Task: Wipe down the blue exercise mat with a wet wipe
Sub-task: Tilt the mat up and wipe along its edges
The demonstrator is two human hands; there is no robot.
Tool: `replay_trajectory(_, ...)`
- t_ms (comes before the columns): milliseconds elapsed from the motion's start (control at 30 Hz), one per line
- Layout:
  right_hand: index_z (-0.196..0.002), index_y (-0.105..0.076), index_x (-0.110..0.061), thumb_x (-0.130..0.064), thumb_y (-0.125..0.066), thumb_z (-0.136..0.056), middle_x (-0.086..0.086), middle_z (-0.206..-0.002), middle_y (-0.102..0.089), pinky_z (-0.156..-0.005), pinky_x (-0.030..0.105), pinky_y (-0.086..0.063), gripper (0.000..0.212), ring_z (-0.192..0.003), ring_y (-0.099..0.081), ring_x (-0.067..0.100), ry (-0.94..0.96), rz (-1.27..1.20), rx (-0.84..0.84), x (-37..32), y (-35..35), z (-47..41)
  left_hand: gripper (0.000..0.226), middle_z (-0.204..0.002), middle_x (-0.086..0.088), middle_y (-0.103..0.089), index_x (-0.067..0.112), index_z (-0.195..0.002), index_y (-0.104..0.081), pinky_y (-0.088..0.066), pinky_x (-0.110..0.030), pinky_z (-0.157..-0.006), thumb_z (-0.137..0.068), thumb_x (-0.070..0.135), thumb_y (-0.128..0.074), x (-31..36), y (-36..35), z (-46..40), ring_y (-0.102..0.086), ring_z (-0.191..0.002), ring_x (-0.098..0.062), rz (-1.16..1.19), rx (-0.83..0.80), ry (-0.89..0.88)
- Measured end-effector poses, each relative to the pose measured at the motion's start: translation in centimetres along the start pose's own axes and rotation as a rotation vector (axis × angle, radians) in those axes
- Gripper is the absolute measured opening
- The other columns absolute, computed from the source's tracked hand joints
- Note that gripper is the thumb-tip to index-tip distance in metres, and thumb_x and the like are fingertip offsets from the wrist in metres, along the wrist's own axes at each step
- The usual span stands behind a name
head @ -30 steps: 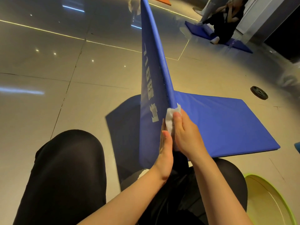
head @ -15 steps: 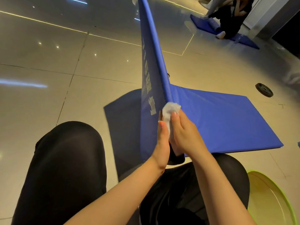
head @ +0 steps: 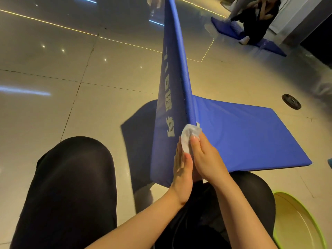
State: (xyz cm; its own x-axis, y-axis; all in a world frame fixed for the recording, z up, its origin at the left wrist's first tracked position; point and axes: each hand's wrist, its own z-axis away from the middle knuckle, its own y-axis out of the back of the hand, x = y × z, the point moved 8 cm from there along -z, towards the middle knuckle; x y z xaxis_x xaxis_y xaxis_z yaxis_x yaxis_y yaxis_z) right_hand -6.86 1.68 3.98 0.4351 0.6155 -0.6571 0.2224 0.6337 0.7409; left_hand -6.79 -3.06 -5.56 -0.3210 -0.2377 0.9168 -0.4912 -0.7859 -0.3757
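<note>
The blue exercise mat (head: 248, 133) is folded: one panel lies flat on the floor to the right, the other stands upright with pale lettering on its left face. A crumpled white wet wipe (head: 188, 136) sits on the near edge of the upright panel. My right hand (head: 206, 159) presses the wipe against that edge with straight fingers. My left hand (head: 181, 171) lies flat against the panel's left face, fingers straight, steadying it. The two hands sandwich the panel between them.
My black-clad knees (head: 71, 186) frame the bottom of the view on a glossy tiled floor. A yellow-green basin (head: 305, 221) sits at the lower right. A dark round disc (head: 291, 104) lies beyond the mat. Another person (head: 258, 20) sits on a second blue mat far right.
Both hands and the wipe have slid a little up the upright panel's edge, away from me.
</note>
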Motion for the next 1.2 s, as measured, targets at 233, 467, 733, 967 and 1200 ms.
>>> replay_trajectory(233,-0.154,-0.021,-0.038,-0.044,-0.024,-0.105,-0.003,-0.127,-0.054,-0.08,0.017,-0.035,0.049,-0.11,-0.054,0.009,0.063,-0.051,0.036,-2.0,-0.3,-3.0,0.118,-0.152,0.006,-0.04,0.03,-0.151,-0.032,-0.028,-0.042,-0.119,-0.058,0.102,-0.031,0.9,0.6,-0.2,-0.035,-0.141,-0.01,0.095,-0.043,0.115)
replay_trajectory(467,-0.144,-0.026,-0.033,-0.042,-0.028,-0.097,-0.02,-0.14,-0.036,-0.082,-0.01,-0.025,0.048,-0.126,-0.039,-0.006,-0.073,-0.177,-0.058,2.5,-2.8,5.1,0.077,-0.16,0.022,-0.015,0.068,-0.139,-0.018,-0.021,-0.054,-0.119,-0.068,0.097,-0.026,2.7,1.6,-1.1,-0.018,-0.148,-0.012,0.096,0.034,-0.034)
replay_trajectory(733,-0.152,-0.028,-0.03,-0.039,-0.019,-0.107,0.012,-0.134,-0.055,-0.076,0.027,-0.03,0.047,-0.107,-0.052,0.026,0.037,0.067,0.073,-2.7,2.0,-6.5,0.087,-0.157,0.029,-0.005,0.057,-0.138,-0.009,-0.005,-0.035,-0.124,-0.063,0.099,-0.022,2.5,0.4,0.5,-0.003,-0.145,0.009,-0.058,-0.016,-0.027)
replay_trajectory(967,-0.14,-0.037,-0.033,-0.039,-0.031,-0.102,-0.019,-0.129,-0.052,-0.085,-0.001,-0.035,0.039,-0.116,-0.048,-0.015,0.117,-0.106,-0.116,-0.5,-1.9,-0.7,0.1,-0.16,0.018,-0.013,0.044,-0.15,-0.009,-0.017,-0.044,-0.122,-0.068,0.097,-0.027,1.3,1.7,0.2,-0.011,-0.147,-0.001,-0.095,0.024,-0.032)
replay_trajectory(1200,-0.156,-0.02,-0.025,-0.038,-0.027,-0.106,-0.014,-0.147,-0.037,-0.1,0.012,-0.026,0.052,-0.137,-0.035,0.004,0.158,-0.139,-0.122,-1.2,-0.9,-5.3,0.123,-0.156,0.027,0.021,0.057,-0.138,0.025,-0.014,-0.043,-0.123,-0.057,0.083,-0.065,0.8,1.2,1.3,0.01,-0.147,0.0,-0.474,-0.116,-0.105)
